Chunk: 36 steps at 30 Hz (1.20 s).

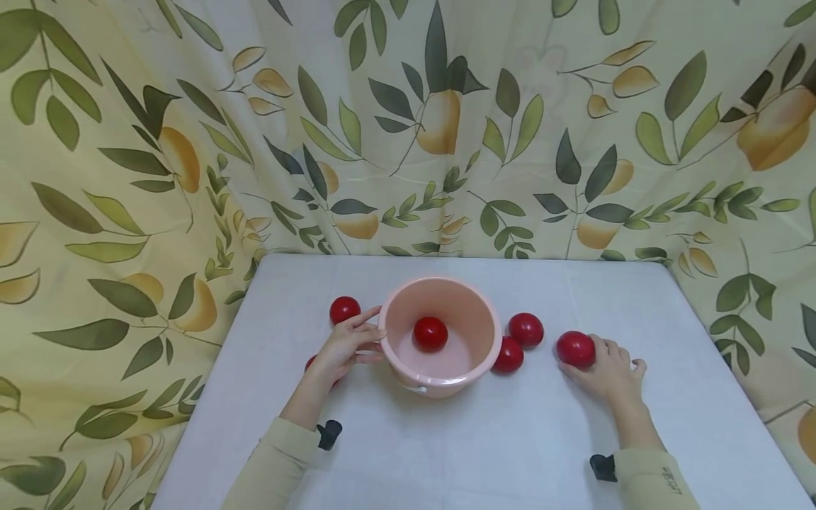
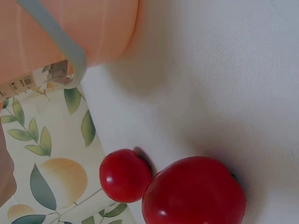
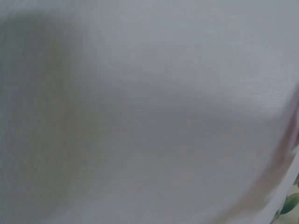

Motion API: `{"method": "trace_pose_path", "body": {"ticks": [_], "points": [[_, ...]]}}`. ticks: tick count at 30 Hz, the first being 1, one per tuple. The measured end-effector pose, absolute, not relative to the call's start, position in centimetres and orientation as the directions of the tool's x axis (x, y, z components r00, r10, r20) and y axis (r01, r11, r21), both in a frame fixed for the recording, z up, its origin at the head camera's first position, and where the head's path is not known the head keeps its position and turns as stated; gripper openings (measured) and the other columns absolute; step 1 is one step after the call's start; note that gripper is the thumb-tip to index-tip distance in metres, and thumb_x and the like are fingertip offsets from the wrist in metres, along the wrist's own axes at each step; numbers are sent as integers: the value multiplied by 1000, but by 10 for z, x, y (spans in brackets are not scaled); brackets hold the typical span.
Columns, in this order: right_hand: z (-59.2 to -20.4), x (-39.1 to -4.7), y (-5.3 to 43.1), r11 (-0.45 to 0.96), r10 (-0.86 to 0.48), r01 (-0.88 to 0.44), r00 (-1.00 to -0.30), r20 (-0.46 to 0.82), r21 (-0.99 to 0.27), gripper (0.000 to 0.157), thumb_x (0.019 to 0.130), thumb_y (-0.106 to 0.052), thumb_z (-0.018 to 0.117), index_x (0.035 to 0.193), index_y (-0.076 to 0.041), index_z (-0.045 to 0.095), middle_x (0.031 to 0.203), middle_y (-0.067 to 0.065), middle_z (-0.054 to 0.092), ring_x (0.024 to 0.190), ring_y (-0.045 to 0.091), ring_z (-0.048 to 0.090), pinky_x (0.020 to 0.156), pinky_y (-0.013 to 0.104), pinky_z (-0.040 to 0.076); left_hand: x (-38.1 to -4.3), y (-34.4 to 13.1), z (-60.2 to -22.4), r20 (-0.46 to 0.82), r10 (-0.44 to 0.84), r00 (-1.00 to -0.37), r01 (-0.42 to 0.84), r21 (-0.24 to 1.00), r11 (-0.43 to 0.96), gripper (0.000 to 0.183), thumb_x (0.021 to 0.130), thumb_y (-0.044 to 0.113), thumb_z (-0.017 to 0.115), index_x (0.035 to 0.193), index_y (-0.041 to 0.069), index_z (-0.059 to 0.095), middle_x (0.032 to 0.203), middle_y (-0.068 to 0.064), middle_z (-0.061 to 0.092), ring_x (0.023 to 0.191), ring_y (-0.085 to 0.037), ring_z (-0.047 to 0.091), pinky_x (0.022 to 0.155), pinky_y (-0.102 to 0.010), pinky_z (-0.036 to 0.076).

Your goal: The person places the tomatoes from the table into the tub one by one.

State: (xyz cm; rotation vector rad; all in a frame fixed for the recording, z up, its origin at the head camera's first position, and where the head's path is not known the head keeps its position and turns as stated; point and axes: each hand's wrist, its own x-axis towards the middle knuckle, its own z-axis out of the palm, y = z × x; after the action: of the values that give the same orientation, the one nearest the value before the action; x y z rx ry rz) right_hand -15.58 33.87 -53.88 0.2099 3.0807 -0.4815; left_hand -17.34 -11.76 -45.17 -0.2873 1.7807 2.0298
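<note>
A pink bucket (image 1: pixel 440 386) stands on the table with one red tomato (image 1: pixel 431 333) inside it. My left hand (image 1: pixel 347 347) touches the bucket's left side near the rim, its fingers fairly straight. In my right hand (image 1: pixel 612 372), to the right of the bucket, a red tomato (image 1: pixel 576 349) is held between thumb and fingers. Two more tomatoes, a rear one (image 1: pixel 525 330) and a front one (image 1: pixel 508 355), lie close by the bucket's right side. On the left, one tomato (image 1: pixel 345 310) lies beyond my left hand, and another (image 2: pixel 194 193) is mostly hidden by that hand in the head view.
A white cloth covers the table (image 1: pixel 510 439). Curtains with a leaf and fruit print (image 1: pixel 408 142) hang behind it and at both sides. The bucket's pale handle (image 2: pixel 56 32) hangs down its outside. The right wrist view shows mostly blurred white cloth.
</note>
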Motion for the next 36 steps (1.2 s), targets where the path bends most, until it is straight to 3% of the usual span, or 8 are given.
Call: {"method": "trace_pose_path", "body": {"ticks": [10, 19, 28, 36], "points": [[-543, -159, 340, 955, 101, 76, -992, 72, -287, 86, 69, -45, 71, 127, 5, 33, 119, 32, 34, 108, 50, 30, 85, 69, 16, -175, -118, -454, -415, 202, -887, -441, 891, -104, 49, 84, 13, 63, 131, 21, 50, 113, -24, 56, 73, -18, 65, 70, -36, 55], [-474, -185, 307, 966, -2, -60, -975, 224, -253, 83, 63, -35, 77, 126, 1, 36, 119, 29, 37, 108, 47, 32, 87, 67, 19, -175, -119, -455, -408, 203, -890, -436, 893, -115, 50, 83, 13, 64, 131, 21, 50, 110, -23, 58, 73, -19, 65, 69, -37, 55], [-401, -206, 228, 927, -267, -335, -905, 330, -168, 88, 55, -34, 82, 126, -3, 41, 124, 23, 41, 115, 39, 34, 92, 63, 21, -175, -119, -452, -415, 200, -888, -441, 891, -109, 50, 83, 13, 65, 130, 21, 50, 108, -21, 59, 72, -18, 65, 69, -37, 55], [-401, -214, 155, 787, -574, -613, -768, 283, -70, 83, 57, -45, 79, 125, -11, 46, 121, 14, 47, 114, 31, 40, 92, 55, 29, -175, -121, -454, -380, 232, -895, -414, 902, -122, 54, 83, 8, 63, 133, 17, 46, 100, -16, 62, 69, -16, 64, 68, -37, 55]]}}
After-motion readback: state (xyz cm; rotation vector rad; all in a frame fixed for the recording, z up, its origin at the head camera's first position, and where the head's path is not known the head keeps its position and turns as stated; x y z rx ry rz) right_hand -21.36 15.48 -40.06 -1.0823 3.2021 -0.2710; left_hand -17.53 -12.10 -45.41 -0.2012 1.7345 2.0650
